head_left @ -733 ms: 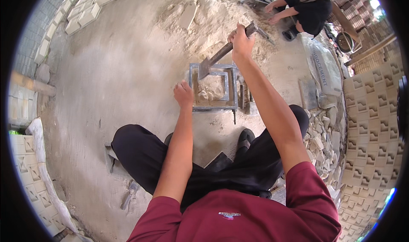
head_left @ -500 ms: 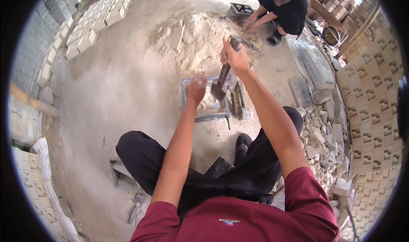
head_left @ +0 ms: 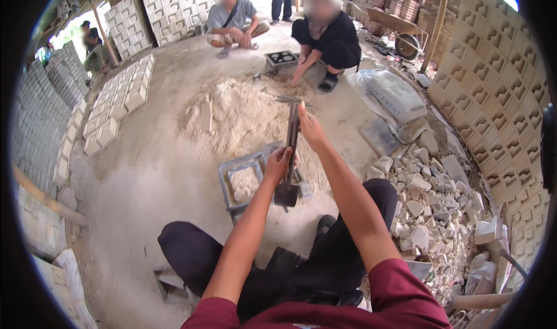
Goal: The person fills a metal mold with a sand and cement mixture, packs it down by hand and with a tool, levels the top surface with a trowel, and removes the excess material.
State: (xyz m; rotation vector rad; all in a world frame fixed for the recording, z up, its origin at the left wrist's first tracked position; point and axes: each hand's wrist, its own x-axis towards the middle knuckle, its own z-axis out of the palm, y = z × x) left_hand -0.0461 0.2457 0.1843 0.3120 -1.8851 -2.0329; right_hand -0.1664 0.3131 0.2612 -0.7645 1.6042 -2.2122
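Note:
A dark tool [head_left: 286, 194] with a long straight handle and a flat, blocky end hangs upright in front of me, its broad end downward. My right hand [head_left: 310, 129] grips the upper handle, thumb pointing up along it. Lower down, my left hand [head_left: 278, 163] is closed on the same handle. Just beyond and left of the tool's end, a grey metal mould frame [head_left: 224, 181] sits on the ground with pale sandy mix [head_left: 243, 184] inside. My forearms and the tool hide part of its right side.
A heap of pale sand [head_left: 232, 111] lies beyond the mould. One person [head_left: 331, 42] crouches by a black mould with round openings [head_left: 283, 57]; another person [head_left: 235, 22] squats farther left. Broken rubble [head_left: 426, 195] and a cement sack [head_left: 391, 97] are on the right, block rows [head_left: 119, 103] on the left.
My left hand has moved from over the mould onto the tool's handle. The tool has turned more upright, nearer to me. The view has tilted up, showing more people and stacked blocks.

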